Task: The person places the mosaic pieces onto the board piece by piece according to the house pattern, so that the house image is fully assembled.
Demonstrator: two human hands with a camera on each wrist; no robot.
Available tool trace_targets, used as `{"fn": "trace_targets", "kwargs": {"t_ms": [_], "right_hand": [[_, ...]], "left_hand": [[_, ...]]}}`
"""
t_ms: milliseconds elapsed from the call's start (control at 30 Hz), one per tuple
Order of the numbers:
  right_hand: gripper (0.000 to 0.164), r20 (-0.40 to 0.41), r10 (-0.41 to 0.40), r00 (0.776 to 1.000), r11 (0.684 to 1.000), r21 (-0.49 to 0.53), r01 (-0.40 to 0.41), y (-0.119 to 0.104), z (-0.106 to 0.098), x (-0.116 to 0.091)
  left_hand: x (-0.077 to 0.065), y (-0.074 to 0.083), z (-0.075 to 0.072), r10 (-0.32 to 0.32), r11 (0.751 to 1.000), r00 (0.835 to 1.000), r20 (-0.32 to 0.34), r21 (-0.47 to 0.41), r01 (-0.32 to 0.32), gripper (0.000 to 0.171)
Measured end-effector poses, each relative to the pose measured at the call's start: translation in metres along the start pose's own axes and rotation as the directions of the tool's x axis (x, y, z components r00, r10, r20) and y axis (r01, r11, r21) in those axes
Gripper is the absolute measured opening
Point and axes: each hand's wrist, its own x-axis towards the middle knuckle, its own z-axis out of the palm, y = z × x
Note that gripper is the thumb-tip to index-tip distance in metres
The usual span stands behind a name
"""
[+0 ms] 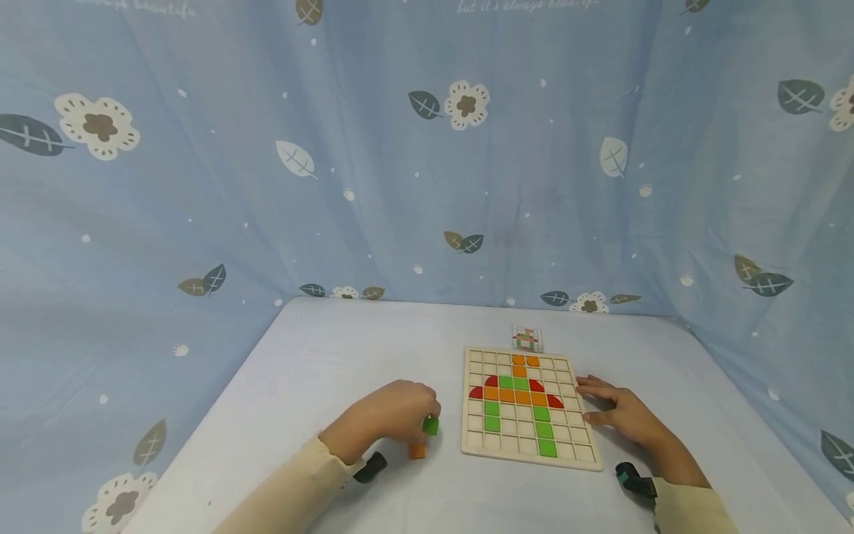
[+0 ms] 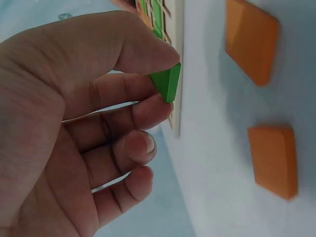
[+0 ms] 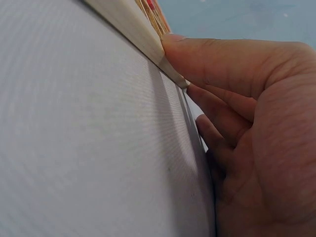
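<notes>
A blue leafy curtain [image 1: 200, 185] hangs round the white table [image 1: 320, 348]. The wooden grid board [image 1: 523, 404] shows a coloured figure, many squares bare. The right hand [image 1: 617, 409] lies flat, steadying its edge. The left hand [image 1: 394, 411] pinches a green tile [image 2: 167, 81] beside the board, above the loose orange tiles [image 2: 252, 44]; nothing blocks the way

Open tabletop [image 1: 347, 348] on the left and behind the puzzle board [image 1: 527, 448] — only two orange tiles [image 2: 271, 159] by the left hand [image 1: 390, 415] and a small pattern card [image 1: 527, 339] at the board's far edge obstruct.
</notes>
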Motion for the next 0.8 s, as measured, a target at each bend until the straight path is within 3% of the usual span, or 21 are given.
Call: {"fn": "trace_targets", "kwargs": {"t_ms": [200,500,800], "right_hand": [[0.061,-0.002,0.01,1.0,1.0,-0.029,-0.011,0.001,-0.003,0.001],[0.064,0.004,0.029,1.0,0.999,-0.04,-0.029,0.006,-0.003,0.0],[0.063,0.006,0.008,1.0,0.999,-0.039,-0.008,0.008,-0.001,0.003]], "left_hand": [[0.013,0.009,0.0,0.025,1.0,0.999,0.025,0.004,-0.025,0.015],[0.031,0.024,0.001,0.088,0.996,0.996,-0.014,0.035,-0.088,0.011],[0.044,0.039,0.003,0.136,0.987,0.991,0.005,0.082,-0.136,0.012]]}}
